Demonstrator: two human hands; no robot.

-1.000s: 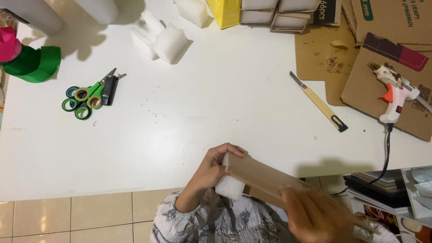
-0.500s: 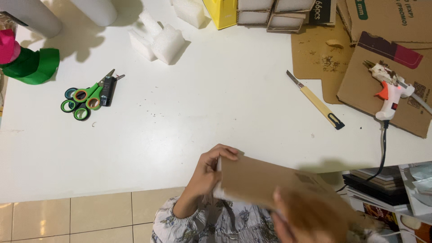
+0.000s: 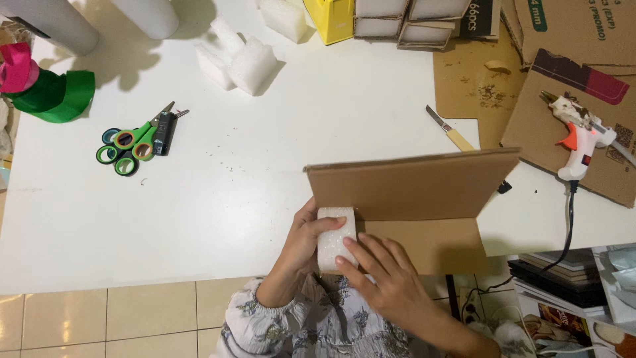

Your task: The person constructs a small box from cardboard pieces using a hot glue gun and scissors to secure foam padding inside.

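Observation:
A folded brown cardboard sheet [image 3: 411, 192] stands over the near edge of the white table [image 3: 265, 166], its upper flap raised toward me. A white foam block [image 3: 334, 235] sits against the cardboard's lower left corner. My left hand [image 3: 301, 245] grips the foam block and the cardboard's left edge from the left. My right hand [image 3: 387, 282] lies with its fingers spread on the foam block and the lower flap.
Green-handled scissors [image 3: 132, 139] lie at the left. Foam pieces [image 3: 242, 59] sit at the back. A craft knife [image 3: 450, 131] pokes out behind the cardboard. A white glue gun [image 3: 580, 136] rests on flat cardboard [image 3: 563, 113] at the right. Green and pink cloth [image 3: 46, 89] is far left.
The cardboard has swung up and opened toward me, and now hides most of the craft knife. My right hand has moved left onto the foam block.

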